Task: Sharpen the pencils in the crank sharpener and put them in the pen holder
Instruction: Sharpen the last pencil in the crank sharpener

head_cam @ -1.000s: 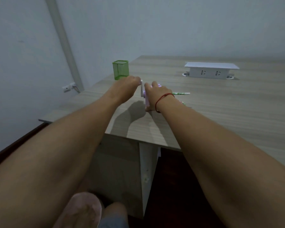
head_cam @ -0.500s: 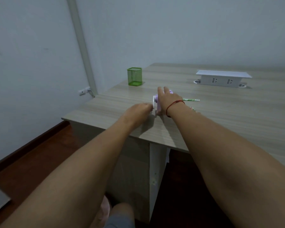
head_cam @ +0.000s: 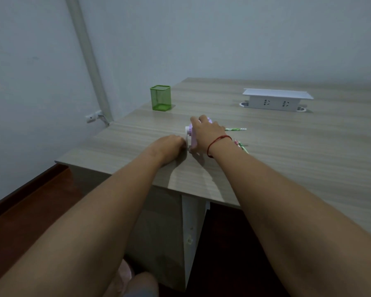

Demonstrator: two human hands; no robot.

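Observation:
A small pink and white crank sharpener (head_cam: 190,137) stands on the wooden desk (head_cam: 287,157), near its front left part. My right hand (head_cam: 207,133) grips the sharpener's body from above. A green patterned pencil (head_cam: 236,129) sticks out of it to the right. My left hand (head_cam: 171,144) is curled at the crank on the sharpener's left side, low by the desk top; the handle itself is hidden in my fingers. More green pencils (head_cam: 242,147) lie just right of my right wrist. The green mesh pen holder (head_cam: 160,100) stands at the desk's far left edge, with nothing showing above its rim.
A white power socket box (head_cam: 276,100) sits on the desk at the back right. A pale pipe (head_cam: 88,58) runs up the wall on the left. The desk's left and front edges are close to the sharpener, with dark red floor (head_cam: 30,200) below.
My left hand has swung from level with the sharpener's top down to the desk surface at the crank. My right hand stays on the sharpener. The view has shifted.

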